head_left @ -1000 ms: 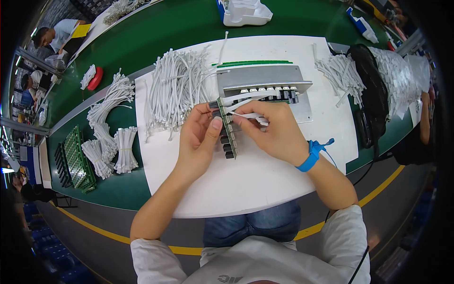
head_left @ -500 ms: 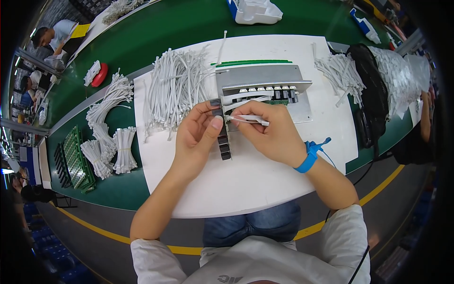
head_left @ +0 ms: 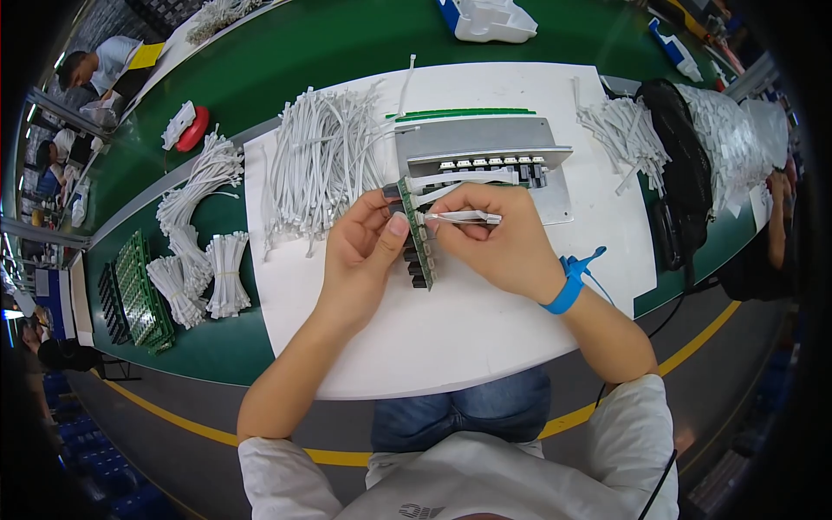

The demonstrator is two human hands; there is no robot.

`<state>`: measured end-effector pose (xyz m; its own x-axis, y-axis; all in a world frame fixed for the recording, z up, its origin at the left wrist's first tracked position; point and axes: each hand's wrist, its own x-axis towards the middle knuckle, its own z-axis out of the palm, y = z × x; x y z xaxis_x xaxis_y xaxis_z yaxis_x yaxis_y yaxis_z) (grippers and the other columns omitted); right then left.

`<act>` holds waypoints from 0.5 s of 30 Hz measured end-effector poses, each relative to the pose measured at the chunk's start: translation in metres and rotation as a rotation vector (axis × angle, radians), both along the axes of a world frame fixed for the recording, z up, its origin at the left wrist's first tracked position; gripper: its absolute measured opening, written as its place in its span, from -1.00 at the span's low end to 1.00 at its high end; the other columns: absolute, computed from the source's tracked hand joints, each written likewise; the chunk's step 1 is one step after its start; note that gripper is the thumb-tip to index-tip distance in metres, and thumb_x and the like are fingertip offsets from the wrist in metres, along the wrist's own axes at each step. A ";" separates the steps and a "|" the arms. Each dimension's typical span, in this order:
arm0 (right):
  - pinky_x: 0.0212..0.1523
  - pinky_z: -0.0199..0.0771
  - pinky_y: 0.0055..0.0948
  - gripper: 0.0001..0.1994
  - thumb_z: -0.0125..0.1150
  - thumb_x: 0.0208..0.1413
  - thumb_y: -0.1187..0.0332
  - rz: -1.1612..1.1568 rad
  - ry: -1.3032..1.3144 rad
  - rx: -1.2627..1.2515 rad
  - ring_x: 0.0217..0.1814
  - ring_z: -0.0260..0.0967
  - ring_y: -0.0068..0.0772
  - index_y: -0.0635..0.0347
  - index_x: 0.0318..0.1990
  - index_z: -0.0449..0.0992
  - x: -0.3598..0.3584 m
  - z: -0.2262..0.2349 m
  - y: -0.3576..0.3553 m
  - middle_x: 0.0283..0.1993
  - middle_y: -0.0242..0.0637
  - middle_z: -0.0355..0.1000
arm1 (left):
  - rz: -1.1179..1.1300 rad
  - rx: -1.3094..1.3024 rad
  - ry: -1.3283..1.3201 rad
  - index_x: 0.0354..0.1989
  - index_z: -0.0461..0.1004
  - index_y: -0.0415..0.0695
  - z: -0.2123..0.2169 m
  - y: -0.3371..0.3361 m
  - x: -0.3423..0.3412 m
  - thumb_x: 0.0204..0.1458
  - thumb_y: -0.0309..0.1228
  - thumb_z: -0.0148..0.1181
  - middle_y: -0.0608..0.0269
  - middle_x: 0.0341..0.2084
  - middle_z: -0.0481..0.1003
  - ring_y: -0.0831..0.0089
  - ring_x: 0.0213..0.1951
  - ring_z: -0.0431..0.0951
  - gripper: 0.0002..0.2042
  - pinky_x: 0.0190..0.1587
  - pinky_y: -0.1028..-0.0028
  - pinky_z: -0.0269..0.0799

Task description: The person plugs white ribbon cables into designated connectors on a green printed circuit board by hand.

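My left hand [head_left: 360, 256] is closed on a narrow green circuit board [head_left: 424, 251] with black parts along its left side, held upright on edge. White cables [head_left: 468, 178] run from the board's upper end to the right, above my right hand. My right hand [head_left: 498, 238] pinches a short white cable [head_left: 468, 217], its connector end at the board's right face; whether it is seated there, my fingers hide. Behind both hands lies a grey metal fixture [head_left: 485, 134] with a row of white and black connectors [head_left: 494, 165] along its raised bar.
A large pile of white cables [head_left: 321, 165] lies left of the fixture on the white sheet [head_left: 416, 347]. Bundled cables [head_left: 229, 273] and a stack of green boards [head_left: 143, 295] are further left. At the right are loose cables [head_left: 624, 134], a black bag [head_left: 663, 139] and a clear plastic bag [head_left: 728, 147].
The board has turned so more of its green face shows. My right hand has shifted slightly right with the cable. A white-and-blue holder and a red reel on the green surface have moved right.
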<state>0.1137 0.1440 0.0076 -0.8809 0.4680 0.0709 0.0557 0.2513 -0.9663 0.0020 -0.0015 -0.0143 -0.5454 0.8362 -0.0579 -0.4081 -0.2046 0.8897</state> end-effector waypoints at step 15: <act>-0.58 0.01 -0.76 -0.95 0.28 -0.03 0.53 -0.010 -0.007 -0.098 -0.58 0.02 -0.86 0.32 -0.39 0.57 0.000 0.007 -0.001 -0.55 -0.59 0.36 | -0.026 0.011 -0.074 0.05 0.31 -0.27 0.000 0.000 0.000 0.19 -0.43 0.09 0.22 -0.08 0.46 0.59 -0.09 0.45 -0.71 0.02 0.56 0.35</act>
<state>0.1134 0.1425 0.0145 -0.8764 0.4813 0.0182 0.0649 0.1554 -0.9857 0.0016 -0.0010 -0.0139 -0.5176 0.8511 -0.0878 -0.4779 -0.2025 0.8547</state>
